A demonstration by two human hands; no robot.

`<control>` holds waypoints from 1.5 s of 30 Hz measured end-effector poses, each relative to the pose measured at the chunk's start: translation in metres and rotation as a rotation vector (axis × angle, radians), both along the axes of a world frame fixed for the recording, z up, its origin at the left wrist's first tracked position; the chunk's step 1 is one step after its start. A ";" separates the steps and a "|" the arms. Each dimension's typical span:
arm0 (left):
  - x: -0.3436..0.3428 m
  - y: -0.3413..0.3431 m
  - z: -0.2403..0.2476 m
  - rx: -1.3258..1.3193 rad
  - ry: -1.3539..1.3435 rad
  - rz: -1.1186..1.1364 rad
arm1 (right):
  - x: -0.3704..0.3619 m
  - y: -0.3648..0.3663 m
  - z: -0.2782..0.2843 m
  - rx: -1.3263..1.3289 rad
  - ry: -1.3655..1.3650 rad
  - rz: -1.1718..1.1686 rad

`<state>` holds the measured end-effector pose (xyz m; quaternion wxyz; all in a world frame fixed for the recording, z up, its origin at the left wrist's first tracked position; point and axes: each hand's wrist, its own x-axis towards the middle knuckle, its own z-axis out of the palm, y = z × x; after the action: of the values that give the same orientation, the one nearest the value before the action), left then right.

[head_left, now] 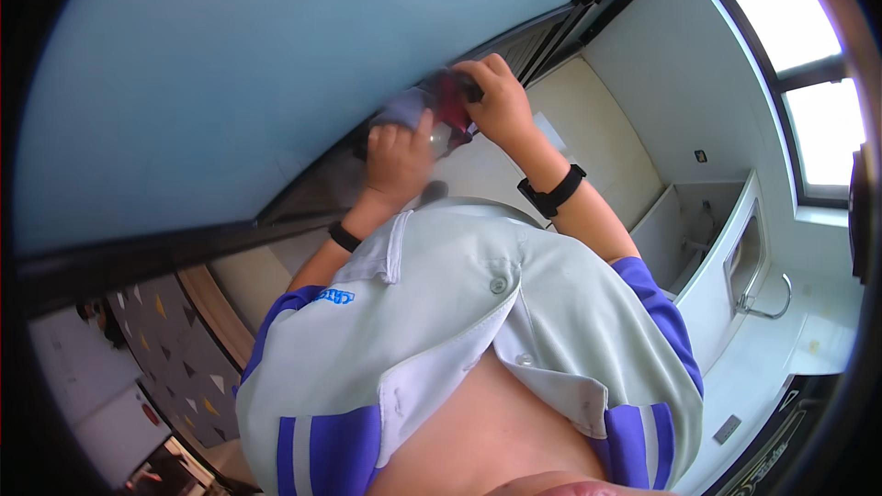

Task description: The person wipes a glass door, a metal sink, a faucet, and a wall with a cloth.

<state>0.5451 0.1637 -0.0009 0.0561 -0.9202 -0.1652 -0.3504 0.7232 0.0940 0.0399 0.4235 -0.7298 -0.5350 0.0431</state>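
Observation:
My left hand is raised in front of my chest, its fingers curled against a grey-blue cloth that is blurred by motion. To its right, my right hand is closed, fingers bent around a dark red and black thing. A pale, clear, bottle-like part shows just below the red one, between the two hands. Blur hides whether these parts are joined. Both hands are close to the dark lower edge of a large blue panel. Each wrist wears a black band.
On the right, a white counter carries a sink with a curved tap. A bright dark-framed window is above it. Dark metal rails meet the panel's far end. Patterned grey fabric lies at lower left.

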 end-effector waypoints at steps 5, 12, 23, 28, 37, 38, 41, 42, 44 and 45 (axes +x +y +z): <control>0.040 0.005 0.001 0.031 0.111 -0.114 | 0.031 0.000 -0.001 0.050 0.121 -0.200; 0.095 0.005 0.001 0.099 0.208 -0.140 | 0.073 -0.009 -0.003 0.088 0.184 -0.297; 0.211 -0.004 -0.004 0.226 0.168 0.055 | 0.204 -0.029 -0.029 -0.240 0.182 -0.341; 0.231 0.006 -0.018 0.287 0.087 0.057 | 0.237 -0.022 -0.037 -0.070 0.502 -0.204; 0.246 0.005 -0.014 0.274 -0.022 0.065 | 0.205 -0.013 -0.035 -0.043 0.734 0.079; 0.242 0.004 -0.015 0.265 -0.020 0.076 | 0.204 -0.012 -0.034 -0.075 0.700 0.099; 0.233 -0.006 -0.017 0.149 0.008 0.038 | 0.207 -0.011 -0.018 -0.076 0.676 0.105; 0.233 -0.010 -0.013 0.044 0.004 -0.002 | 0.208 -0.012 -0.015 -0.090 0.663 0.110; 0.235 -0.016 -0.007 -0.073 -0.017 -0.030 | 0.212 -0.014 -0.012 -0.095 0.658 0.150; 0.235 -0.018 -0.003 -0.113 0.018 -0.047 | 0.213 -0.015 -0.010 -0.111 0.643 0.167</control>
<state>0.7802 0.1453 -0.0039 -0.0028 -0.9286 -0.1624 -0.3336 0.9366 0.0790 0.0297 0.5253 -0.6544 -0.4286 0.3348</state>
